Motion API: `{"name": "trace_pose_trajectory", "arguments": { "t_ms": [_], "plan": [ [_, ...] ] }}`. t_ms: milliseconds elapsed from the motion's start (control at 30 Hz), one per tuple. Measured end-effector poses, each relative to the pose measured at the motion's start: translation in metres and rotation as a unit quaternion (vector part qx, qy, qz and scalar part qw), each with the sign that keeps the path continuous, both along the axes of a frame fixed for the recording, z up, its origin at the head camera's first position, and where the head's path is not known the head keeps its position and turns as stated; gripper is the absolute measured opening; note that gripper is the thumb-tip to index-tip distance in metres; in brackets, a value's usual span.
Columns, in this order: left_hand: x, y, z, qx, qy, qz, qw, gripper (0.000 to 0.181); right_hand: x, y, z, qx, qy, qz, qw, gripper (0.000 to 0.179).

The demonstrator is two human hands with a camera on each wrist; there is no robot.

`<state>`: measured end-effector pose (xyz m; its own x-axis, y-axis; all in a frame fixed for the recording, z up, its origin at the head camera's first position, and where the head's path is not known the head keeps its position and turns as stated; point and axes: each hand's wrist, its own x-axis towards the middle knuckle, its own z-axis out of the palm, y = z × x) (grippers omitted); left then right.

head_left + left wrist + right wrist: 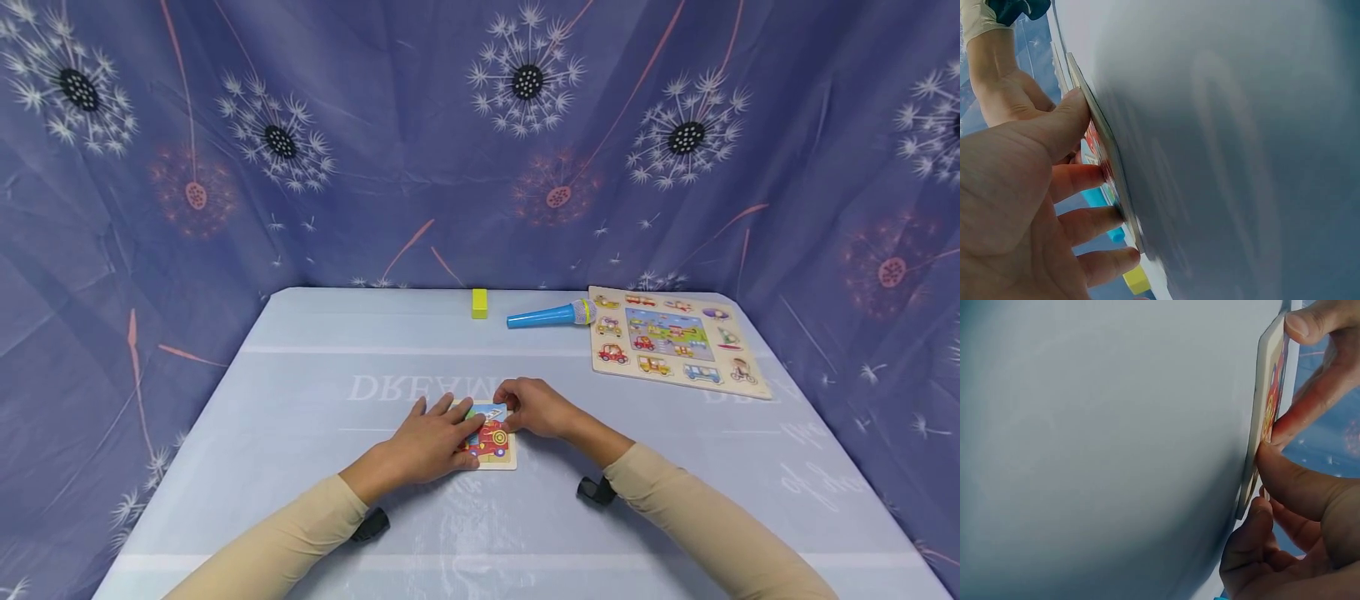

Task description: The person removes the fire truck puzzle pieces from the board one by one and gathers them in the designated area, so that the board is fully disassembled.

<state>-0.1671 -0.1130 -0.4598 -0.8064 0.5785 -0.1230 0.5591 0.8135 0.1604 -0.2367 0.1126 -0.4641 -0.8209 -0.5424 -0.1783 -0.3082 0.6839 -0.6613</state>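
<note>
- My left hand (432, 437) lies spread over fire-engine puzzle (491, 447), 9 o'clock side.
- Right hand (542, 408) pinches its 1 o'clock corner.
- Uneven pressure might tip it up.

On the desk (300, 417), a hand could pass left of the left hand (435, 437) or between the forearms. Both hands block the fire-engine puzzle (491, 442), the right hand (538, 410) at its far right corner. Behind, a narrow gap separates the yellow block (479, 304) from the blue toy microphone (547, 317); the vehicle puzzle board (675, 329) obstructs the far right, the dandelion-print curtain (420, 167) the back.
</note>
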Motion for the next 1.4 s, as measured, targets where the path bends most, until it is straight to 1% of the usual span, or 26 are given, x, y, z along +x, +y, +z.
{"name": "trace_pose_trajectory", "arguments": {
  "t_ms": [100, 367, 733, 967, 1067, 1133, 1267, 1333, 1400],
  "plan": [
    [0.0, 0.0, 0.0, -0.001, -0.001, 0.0, 1.0, 0.07, 0.0, 0.001, -0.001, 0.003, 0.011, 0.01, 0.9999, 0.028],
    [-0.001, 0.001, 0.0, -0.014, 0.006, -0.003, 0.9999, 0.071, -0.005, 0.004, 0.004, 0.041, 0.048, 0.049, 0.9968, 0.025],
    [-0.002, 0.002, 0.001, -0.024, 0.009, -0.003, 0.9997, 0.071, -0.01, 0.01, -0.002, 0.045, 0.085, 0.094, 0.9909, 0.026],
    [-0.003, 0.004, 0.003, -0.028, 0.008, -0.002, 0.9996, 0.069, -0.01, 0.011, -0.003, 0.047, 0.119, 0.109, 0.9857, 0.028],
    [-0.004, 0.004, 0.004, -0.028, 0.003, 0.002, 0.9996, 0.069, -0.01, 0.012, -0.001, 0.042, 0.121, 0.106, 0.986, 0.029],
    [-0.003, 0.004, 0.004, -0.028, 0.001, 0.003, 0.9996, 0.069, -0.011, 0.014, 0.0, 0.031, 0.115, 0.099, 0.9879, 0.029],
    [-0.002, 0.004, 0.003, -0.025, 0.0, 0.001, 0.9997, 0.07, -0.01, 0.03, 0.004, -0.007, 0.101, 0.089, 0.9909, 0.029],
    [-0.001, 0.003, 0.003, -0.022, 0.0, 0.0, 0.9997, 0.069, -0.009, 0.047, 0.008, -0.021, 0.097, 0.081, 0.9918, 0.029],
    [0.0, 0.003, 0.003, -0.023, 0.002, 0.001, 0.9997, 0.069, -0.009, 0.071, 0.012, -0.034, 0.103, 0.072, 0.9915, 0.029]
  ]
}}
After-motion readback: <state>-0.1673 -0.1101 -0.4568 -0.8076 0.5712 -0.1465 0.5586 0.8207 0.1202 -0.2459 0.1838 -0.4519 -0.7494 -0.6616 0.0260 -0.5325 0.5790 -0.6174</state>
